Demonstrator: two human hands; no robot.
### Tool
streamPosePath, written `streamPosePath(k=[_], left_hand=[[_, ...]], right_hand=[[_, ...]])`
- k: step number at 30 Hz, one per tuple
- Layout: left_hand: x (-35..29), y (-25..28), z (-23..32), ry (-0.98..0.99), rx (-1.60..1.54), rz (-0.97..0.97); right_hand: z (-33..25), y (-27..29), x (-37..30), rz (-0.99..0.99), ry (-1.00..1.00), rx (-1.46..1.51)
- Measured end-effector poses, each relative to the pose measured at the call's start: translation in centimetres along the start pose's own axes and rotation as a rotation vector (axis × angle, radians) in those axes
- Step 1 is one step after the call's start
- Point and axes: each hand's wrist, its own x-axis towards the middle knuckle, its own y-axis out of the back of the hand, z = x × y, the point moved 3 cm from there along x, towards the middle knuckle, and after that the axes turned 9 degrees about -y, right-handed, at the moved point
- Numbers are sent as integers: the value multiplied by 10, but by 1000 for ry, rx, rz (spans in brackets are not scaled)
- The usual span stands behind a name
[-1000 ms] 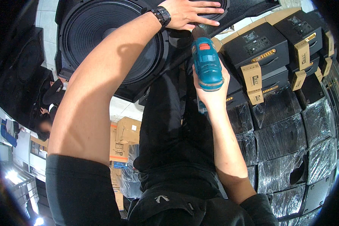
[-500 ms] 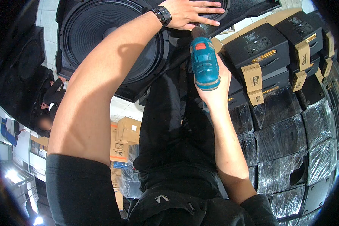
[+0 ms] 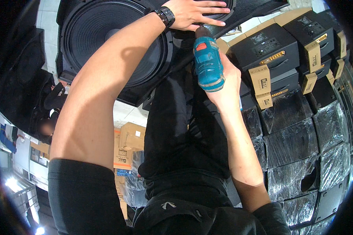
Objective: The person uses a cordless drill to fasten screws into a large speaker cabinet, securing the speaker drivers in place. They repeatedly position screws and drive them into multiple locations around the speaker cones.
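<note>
My right hand (image 3: 227, 80) is wrapped round a teal cordless drill (image 3: 210, 64) with a red switch on top. The drill's dark chuck end points away from me and meets the edge of a black speaker cabinet (image 3: 161, 84), close to my left fingers; its very tip is hidden. My left hand (image 3: 190, 13), with a dark watch at the wrist, lies flat with fingers spread over a smaller round driver (image 3: 223, 17) on the cabinet. To the left, under my left forearm, is a large ribbed speaker cone (image 3: 106, 43).
On the right stand black boxed units (image 3: 262, 47) with small cardboard cartons (image 3: 260, 80), above stacks of film-wrapped black boxes (image 3: 290, 145). Cardboard boxes (image 3: 131, 135) lie left of my legs. Another person (image 3: 53, 102) is at the far left, beside a tall black cabinet (image 3: 19, 74).
The drill and my right hand have shifted slightly left and tilted a little. My left hand stays spread on the cabinet, a touch further left in view.
</note>
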Motion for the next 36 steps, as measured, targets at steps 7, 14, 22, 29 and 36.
streamPosePath(k=[7,14,22,29,36], left_hand=[[0,0,0,9,7,2],[-1,0,1,11,-20,10],[0,3,1,9,16,-23],[-9,18,12,267,-79,49],[-60,41,99,833,-92,362]], right_hand=[[-1,2,-1,-37,4,122],[1,-2,0,-30,33,115],[-3,12,8,-48,45,-61],[2,7,6,21,135,35],[4,3,-6,94,197,-1]])
